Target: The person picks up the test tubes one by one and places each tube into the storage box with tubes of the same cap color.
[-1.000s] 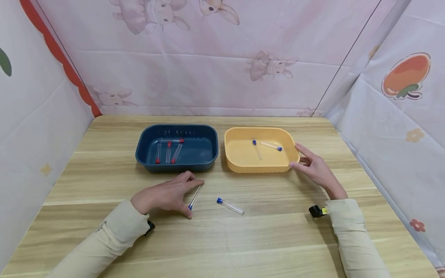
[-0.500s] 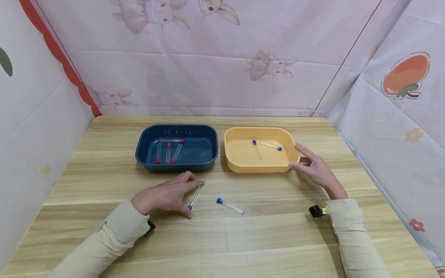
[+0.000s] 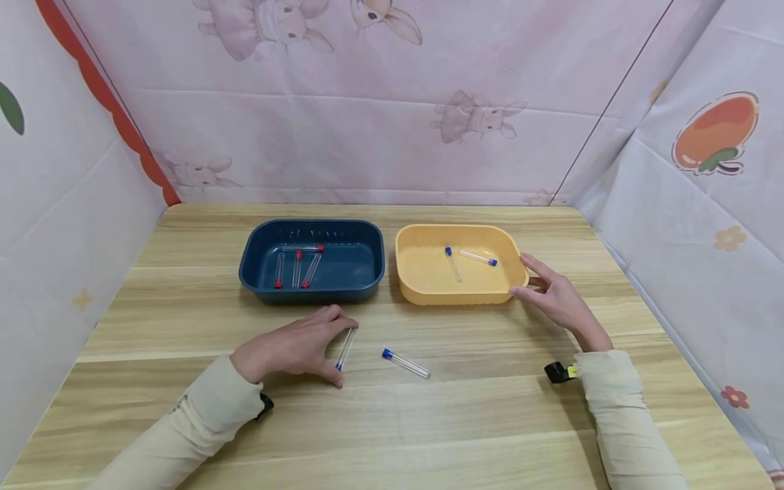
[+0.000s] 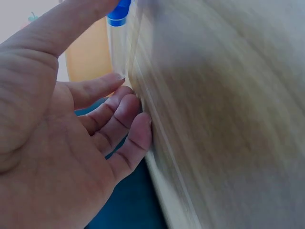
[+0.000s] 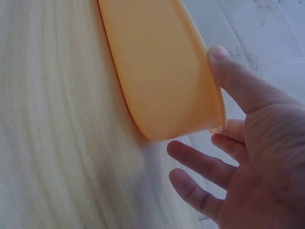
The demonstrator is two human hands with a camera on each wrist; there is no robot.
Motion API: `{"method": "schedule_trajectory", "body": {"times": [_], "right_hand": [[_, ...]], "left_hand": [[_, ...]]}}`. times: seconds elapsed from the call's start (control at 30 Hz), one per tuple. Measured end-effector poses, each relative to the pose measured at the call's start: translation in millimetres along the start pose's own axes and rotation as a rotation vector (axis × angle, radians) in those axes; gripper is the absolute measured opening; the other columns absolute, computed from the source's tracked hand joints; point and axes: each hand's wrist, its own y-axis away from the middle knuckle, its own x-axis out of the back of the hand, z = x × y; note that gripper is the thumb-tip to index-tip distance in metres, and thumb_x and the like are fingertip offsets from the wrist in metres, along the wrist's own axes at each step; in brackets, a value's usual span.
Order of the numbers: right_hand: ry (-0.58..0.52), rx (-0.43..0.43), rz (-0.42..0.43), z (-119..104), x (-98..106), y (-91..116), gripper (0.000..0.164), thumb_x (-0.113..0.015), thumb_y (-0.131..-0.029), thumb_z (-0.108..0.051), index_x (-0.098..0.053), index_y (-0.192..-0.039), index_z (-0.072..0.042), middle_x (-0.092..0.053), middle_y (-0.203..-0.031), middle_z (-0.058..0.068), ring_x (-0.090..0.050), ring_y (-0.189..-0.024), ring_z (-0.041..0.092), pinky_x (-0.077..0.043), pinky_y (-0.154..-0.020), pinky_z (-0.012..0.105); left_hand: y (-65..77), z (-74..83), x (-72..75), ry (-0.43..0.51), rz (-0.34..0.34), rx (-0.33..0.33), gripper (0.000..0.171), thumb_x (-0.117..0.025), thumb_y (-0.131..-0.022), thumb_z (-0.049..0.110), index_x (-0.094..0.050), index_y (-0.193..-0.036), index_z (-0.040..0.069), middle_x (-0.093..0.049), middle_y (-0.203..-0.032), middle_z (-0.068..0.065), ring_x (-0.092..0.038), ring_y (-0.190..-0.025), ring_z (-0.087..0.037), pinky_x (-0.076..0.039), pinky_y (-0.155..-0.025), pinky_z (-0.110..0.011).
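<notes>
My left hand [image 3: 294,348] pinches a clear test tube [image 3: 346,348] lengthwise, thumb at the blue-capped end and index finger at the other. In the left wrist view the tube's blue cap [image 4: 118,14] shows by the thumb, close to the wood. Just right of it, a second blue-capped test tube [image 3: 407,364] lies on the table. At the right corner of a yellow plastic basin [image 3: 453,298], my right hand [image 3: 560,303] holds the rim. The right wrist view shows the thumb on the rim, some fingers spread beneath the corner. Two blue-capped tubes [image 3: 478,257] lie in that basin.
A dark blue basin [image 3: 312,296] stands left of the yellow one, a narrow gap between them. Several red-capped test tubes [image 3: 310,271] lie inside it. The wooden table [image 3: 429,435] ends at a printed cloth backdrop [image 3: 380,150], with cloth on both sides too.
My left hand and the tube in it have shifted very slightly, the capped end a little to the right. My right hand, both basins and the loose tube have stayed put.
</notes>
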Motion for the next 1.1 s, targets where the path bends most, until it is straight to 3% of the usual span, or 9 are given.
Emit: {"method": "schedule_trajectory", "body": {"times": [0.4,0.7,0.87,1.1], "right_hand": [[0.014,-0.001,0.004,2.1,1.3,0.8,0.077,-0.074,-0.096,-0.005,-0.032,-0.159,0.003,-0.027,-0.164,0.025,-0.059,-0.123,0.049,-0.05,-0.085,0.008],[0.038,-0.037,-0.009,1.6,1.3,-1.8,0.08,-0.075,-0.096,-0.009,-0.029,-0.161,0.001,-0.025,-0.166,0.024,-0.058,-0.124,0.05,-0.048,-0.085,0.006],[0.043,-0.053,-0.009,0.3,1.5,-2.5,0.079,-0.075,-0.097,-0.012,-0.03,-0.161,-0.001,-0.025,-0.166,0.023,-0.058,-0.126,0.049,-0.048,-0.085,0.006],[0.024,-0.035,0.003,0.9,1.0,-2.8,0.077,-0.075,-0.096,-0.01,-0.032,-0.16,0.001,-0.027,-0.165,0.023,-0.059,-0.125,0.047,-0.049,-0.086,0.008]], "left_hand": [[-3.9,12.0,-0.3,0.029,0.017,0.002,0.098,-0.088,-0.077,0.055,-0.047,-0.154,0.01,-0.051,-0.143,-0.004,-0.051,-0.118,-0.018,-0.045,-0.111,-0.043],[-10.6,24.6,4.8,0.052,0.049,-0.021,0.096,-0.088,-0.078,0.054,-0.048,-0.154,0.01,-0.054,-0.13,0.002,-0.051,-0.108,-0.015,-0.05,-0.097,-0.035],[-13.7,31.8,9.9,0.086,0.07,-0.031,0.097,-0.087,-0.079,0.054,-0.046,-0.155,0.009,-0.052,-0.142,-0.001,-0.052,-0.12,-0.016,-0.048,-0.109,-0.041],[-18.8,40.7,15.1,0.128,0.09,-0.057,0.094,-0.085,-0.08,0.056,-0.047,-0.155,0.012,-0.051,-0.145,0.0,-0.052,-0.125,-0.018,-0.047,-0.11,-0.044]]}}
